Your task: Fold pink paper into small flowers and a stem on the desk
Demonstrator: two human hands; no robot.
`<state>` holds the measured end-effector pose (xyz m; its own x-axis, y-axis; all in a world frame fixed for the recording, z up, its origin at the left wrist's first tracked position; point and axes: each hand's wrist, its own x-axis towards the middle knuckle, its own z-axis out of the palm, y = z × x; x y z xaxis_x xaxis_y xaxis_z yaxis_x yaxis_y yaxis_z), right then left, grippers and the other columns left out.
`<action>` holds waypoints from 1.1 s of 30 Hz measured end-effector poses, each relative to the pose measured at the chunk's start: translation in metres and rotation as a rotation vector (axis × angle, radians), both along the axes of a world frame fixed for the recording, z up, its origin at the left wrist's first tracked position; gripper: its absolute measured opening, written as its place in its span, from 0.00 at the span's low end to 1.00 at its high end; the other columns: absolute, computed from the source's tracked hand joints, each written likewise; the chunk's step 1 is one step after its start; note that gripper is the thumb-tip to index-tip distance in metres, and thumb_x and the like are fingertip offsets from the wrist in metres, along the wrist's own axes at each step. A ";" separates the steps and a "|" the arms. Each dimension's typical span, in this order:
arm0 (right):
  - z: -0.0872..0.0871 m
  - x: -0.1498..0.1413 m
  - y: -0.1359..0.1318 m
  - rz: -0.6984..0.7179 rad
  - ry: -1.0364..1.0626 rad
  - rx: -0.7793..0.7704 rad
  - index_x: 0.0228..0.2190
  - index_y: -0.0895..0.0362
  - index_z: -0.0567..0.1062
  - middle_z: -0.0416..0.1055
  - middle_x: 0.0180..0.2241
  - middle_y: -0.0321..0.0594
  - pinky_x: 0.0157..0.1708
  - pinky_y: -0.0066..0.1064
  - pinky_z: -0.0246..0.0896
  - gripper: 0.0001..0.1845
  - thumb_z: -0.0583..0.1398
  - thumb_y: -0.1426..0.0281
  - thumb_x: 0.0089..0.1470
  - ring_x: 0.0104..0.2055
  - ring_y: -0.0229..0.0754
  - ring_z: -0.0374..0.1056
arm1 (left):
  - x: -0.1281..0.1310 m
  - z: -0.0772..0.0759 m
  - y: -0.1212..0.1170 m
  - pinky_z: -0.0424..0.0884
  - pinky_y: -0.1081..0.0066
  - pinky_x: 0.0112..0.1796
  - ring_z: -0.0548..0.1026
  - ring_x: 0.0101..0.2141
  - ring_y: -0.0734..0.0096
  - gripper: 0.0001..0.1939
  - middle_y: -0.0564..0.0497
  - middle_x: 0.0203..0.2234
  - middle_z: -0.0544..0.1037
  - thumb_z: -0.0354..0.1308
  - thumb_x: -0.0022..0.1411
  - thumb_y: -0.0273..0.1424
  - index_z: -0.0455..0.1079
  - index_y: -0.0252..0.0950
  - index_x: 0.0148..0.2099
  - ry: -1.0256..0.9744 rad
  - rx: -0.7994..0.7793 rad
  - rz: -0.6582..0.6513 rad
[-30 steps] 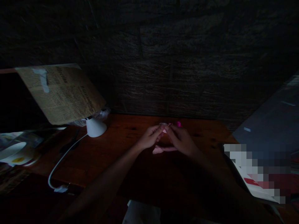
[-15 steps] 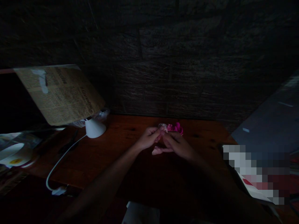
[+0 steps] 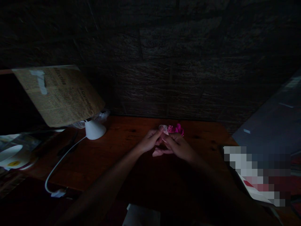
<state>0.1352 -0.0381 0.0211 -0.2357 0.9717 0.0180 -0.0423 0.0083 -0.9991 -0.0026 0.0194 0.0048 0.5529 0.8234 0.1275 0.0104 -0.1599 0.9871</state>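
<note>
Over the wooden table, my left hand (image 3: 150, 139) and my right hand (image 3: 180, 144) meet, thumbs and fingers closed together. Pinched between them is a thin pale pink petal-like piece (image 3: 165, 138); the dim light hides its exact kind. Below the right fingers shows another pale pink piece (image 3: 157, 153), touching or just under them; I cannot tell which. Just behind the hands are a whitish crumpled piece (image 3: 163, 127) and bright pink and magenta flower-like pieces (image 3: 179, 129), partly covered by the right hand.
A lamp with a newsprint shade (image 3: 58, 94) and white base (image 3: 95, 130) stands left, its white cord (image 3: 50, 174) curving over the table (image 3: 113, 131). A white cup-like container (image 3: 13, 157) is far left. A dark block wall (image 3: 150, 62) rises behind; a grey panel (image 3: 265, 119) stands right.
The hands stay almost in place. The thumbs and fingertips have shifted slightly, and more of the pale pink piece shows between them. The view has moved a little.
</note>
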 end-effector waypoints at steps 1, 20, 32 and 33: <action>-0.001 0.001 0.000 -0.001 -0.009 -0.002 0.16 0.54 0.61 0.53 0.16 0.27 0.25 0.31 0.71 0.28 0.60 0.47 0.50 0.16 0.30 0.53 | 0.000 -0.001 0.000 0.52 0.75 0.21 0.57 0.17 0.81 0.33 0.57 0.13 0.60 0.47 0.57 0.61 0.59 0.35 0.20 -0.003 0.000 0.001; -0.006 0.014 0.005 -0.058 -0.120 0.141 0.35 0.56 0.77 0.76 0.33 0.40 0.32 0.33 0.72 0.18 0.55 0.55 0.59 0.35 0.42 0.73 | 0.001 0.006 -0.004 0.53 0.77 0.22 0.56 0.20 0.81 0.26 0.58 0.19 0.60 0.53 0.58 0.54 0.65 0.33 0.31 -0.042 0.043 -0.053; -0.004 0.007 0.002 -0.047 -0.063 0.129 0.30 0.56 0.75 0.73 0.30 0.38 0.28 0.32 0.73 0.17 0.57 0.55 0.57 0.31 0.40 0.72 | 0.004 0.010 -0.007 0.55 0.77 0.22 0.59 0.21 0.80 0.31 0.57 0.19 0.61 0.52 0.53 0.61 0.62 0.34 0.26 -0.067 0.016 -0.011; -0.004 0.007 0.002 -0.050 -0.061 0.144 0.31 0.55 0.75 0.74 0.31 0.38 0.30 0.33 0.73 0.17 0.57 0.55 0.57 0.32 0.41 0.73 | 0.004 0.010 -0.008 0.55 0.76 0.22 0.58 0.21 0.79 0.31 0.57 0.18 0.61 0.52 0.54 0.61 0.62 0.34 0.26 -0.053 0.034 -0.027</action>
<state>0.1420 -0.0364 0.0174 -0.1917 0.9707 0.1453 0.0229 0.1524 -0.9881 0.0013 0.0116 0.0151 0.5663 0.8032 0.1848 -0.0464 -0.1928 0.9801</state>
